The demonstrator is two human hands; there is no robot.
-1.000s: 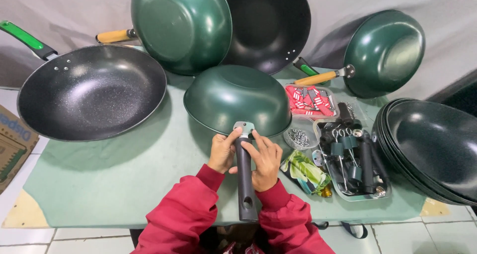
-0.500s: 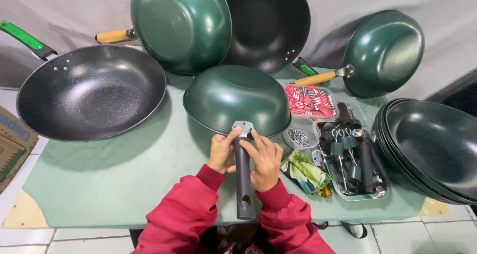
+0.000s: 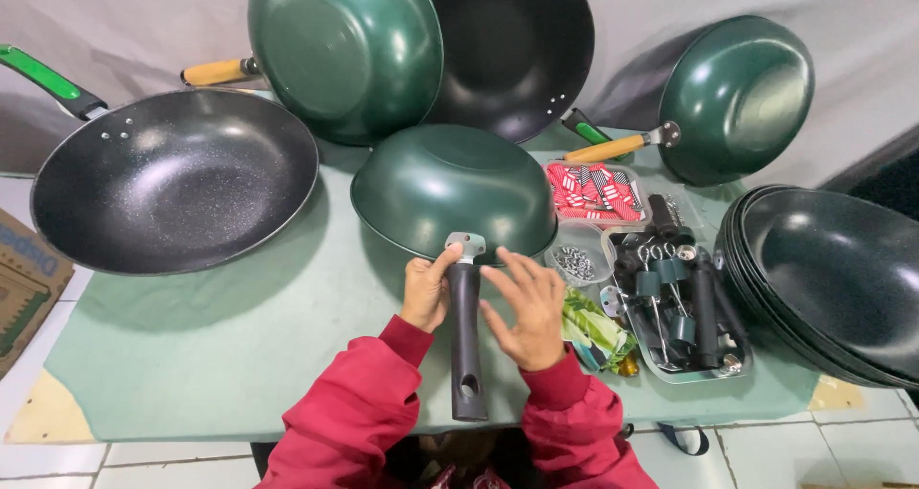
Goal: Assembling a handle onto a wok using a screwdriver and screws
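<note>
Fitting the black handle (image 3: 466, 341) to the upturned green wok (image 3: 455, 194) on the counter (image 3: 239, 345) seems the present step. Left hand (image 3: 426, 291) fingers pinch its metal bracket (image 3: 464, 248); right hand (image 3: 526, 307) fingers are spread beside it. Fastening probably needs a screw (image 3: 574, 262).

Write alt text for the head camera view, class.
Two hands, left hand and right hand, hold a black handle against an upturned green wok on a green table. More woks and trays of small parts surround it.
</note>
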